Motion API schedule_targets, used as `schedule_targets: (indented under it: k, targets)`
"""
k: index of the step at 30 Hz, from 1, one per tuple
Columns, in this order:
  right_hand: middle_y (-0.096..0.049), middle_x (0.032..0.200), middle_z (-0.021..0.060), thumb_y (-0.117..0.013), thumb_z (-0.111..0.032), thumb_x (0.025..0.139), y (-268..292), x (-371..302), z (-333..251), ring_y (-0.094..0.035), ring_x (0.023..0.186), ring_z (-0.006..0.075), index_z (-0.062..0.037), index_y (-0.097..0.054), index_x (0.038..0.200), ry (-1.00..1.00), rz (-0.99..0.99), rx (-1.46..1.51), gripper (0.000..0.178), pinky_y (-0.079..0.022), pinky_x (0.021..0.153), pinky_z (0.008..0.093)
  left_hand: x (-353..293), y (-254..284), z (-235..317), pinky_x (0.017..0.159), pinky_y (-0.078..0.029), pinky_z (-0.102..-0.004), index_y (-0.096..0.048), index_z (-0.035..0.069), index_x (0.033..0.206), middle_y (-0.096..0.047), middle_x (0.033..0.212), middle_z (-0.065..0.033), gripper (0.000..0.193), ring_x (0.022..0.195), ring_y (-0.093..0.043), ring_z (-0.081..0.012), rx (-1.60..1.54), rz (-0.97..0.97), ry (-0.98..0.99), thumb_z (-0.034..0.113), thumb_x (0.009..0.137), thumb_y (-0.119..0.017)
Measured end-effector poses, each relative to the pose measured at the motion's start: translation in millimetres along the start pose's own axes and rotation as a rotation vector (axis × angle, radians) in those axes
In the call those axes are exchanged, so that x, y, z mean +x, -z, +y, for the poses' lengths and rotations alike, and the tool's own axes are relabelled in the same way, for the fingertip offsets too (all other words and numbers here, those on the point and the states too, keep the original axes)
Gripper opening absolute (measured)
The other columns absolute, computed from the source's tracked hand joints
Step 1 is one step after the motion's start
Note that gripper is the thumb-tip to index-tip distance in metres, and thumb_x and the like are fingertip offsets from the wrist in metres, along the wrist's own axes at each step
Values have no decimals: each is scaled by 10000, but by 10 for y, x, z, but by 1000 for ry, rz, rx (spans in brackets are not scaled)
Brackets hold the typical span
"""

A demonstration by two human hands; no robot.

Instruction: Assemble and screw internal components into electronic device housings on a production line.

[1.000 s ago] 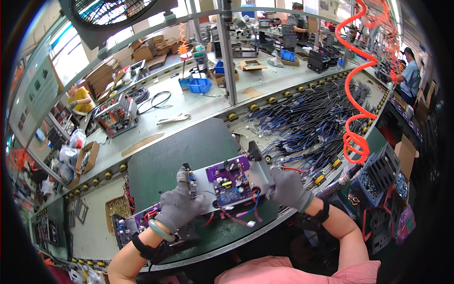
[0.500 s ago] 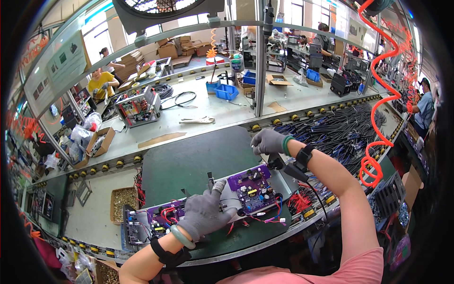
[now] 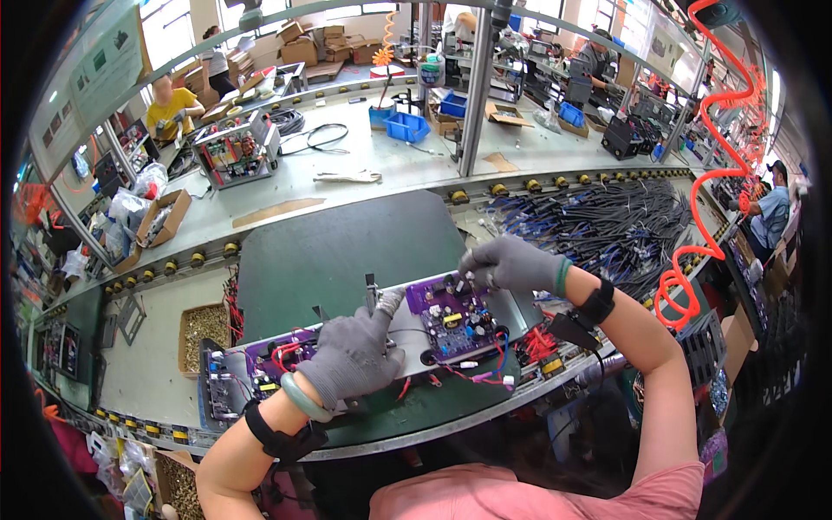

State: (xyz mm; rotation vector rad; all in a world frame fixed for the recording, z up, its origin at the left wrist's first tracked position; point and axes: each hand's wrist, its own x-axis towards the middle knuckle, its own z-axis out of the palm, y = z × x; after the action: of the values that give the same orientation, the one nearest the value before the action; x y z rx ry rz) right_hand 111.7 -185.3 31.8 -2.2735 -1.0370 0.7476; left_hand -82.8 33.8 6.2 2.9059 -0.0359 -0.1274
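A purple circuit board [image 3: 455,321] with several small parts and coloured wires lies on a long metal panel [image 3: 419,353] in front of me. My left hand [image 3: 354,354], in a grey glove, rests across the panel left of that board. Its index finger stretches toward an upright dark metal piece [image 3: 371,293], with the thumb apart. At the board's far right corner, my gloved right hand [image 3: 516,265] has its fingertips pinched together; whatever is between them is too small to make out. Farther left, a second purple board [image 3: 260,368] with red wires is partly covered by my left hand.
The panel sits on a dark green mat [image 3: 347,234] on the roller line. A carton of small brass-coloured parts [image 3: 205,340] stands left. Bundled black cables [image 3: 598,221] lie to the right, near a coiled orange hose [image 3: 689,260]. Co-workers are farther off.
My right hand has come down from above the panel to the purple board's far right corner. My left hand has shifted slightly on the panel, its thumb drawn in closer. The head view has tilted.
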Motion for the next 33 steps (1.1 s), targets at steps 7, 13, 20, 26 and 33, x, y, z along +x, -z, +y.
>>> schedule_targets:
  k: [7, 13, 20, 26, 33]
  targets:
    - [-716, 876, 118, -660, -223, 762, -59, 298, 17, -697, 862, 307, -157, -730, 903, -27, 165, -697, 171, -541, 745, 404, -9, -135, 19, 769, -521, -481, -422, 68, 1439, -644, 923, -196, 733, 825, -656, -384, -13, 150, -9, 344, 796, -641]
    - [-694, 783, 113, -648, -196, 749, -7, 394, -20, -682, 803, 322, -143, -725, 846, -73, 17, -826, 134, -523, 714, 423, -16, -141, 25, 723, -518, -486, -471, 69, 1395, -647, 862, -177, 693, 763, -656, -372, -23, 195, -35, 350, 787, -644]
    - [-705, 793, 106, -648, -186, 757, 63, 428, -133, -686, 782, 310, -137, -738, 863, -45, -107, -835, 147, -533, 710, 415, -12, -110, 43, 743, -516, -477, -446, 71, 1434, -655, 887, -185, 728, 777, -661, -364, -41, 144, 0, 395, 805, -615]
    - [-718, 855, 144, -662, -183, 761, 59, 490, -174, -700, 821, 331, -108, -757, 875, -61, -154, -943, 167, -545, 720, 447, -3, -119, 29, 724, -515, -476, -505, 69, 1369, -649, 866, -180, 685, 761, -655, -370, -47, 184, -5, 354, 767, -663]
    - [-714, 827, 143, -660, -180, 747, 19, 540, -53, -699, 803, 336, -107, -754, 868, 29, -153, -1022, 170, -544, 716, 446, 12, -92, 42, 715, -506, -478, -522, 64, 1347, -646, 870, -188, 670, 759, -648, -375, -76, 195, -11, 329, 753, -680]
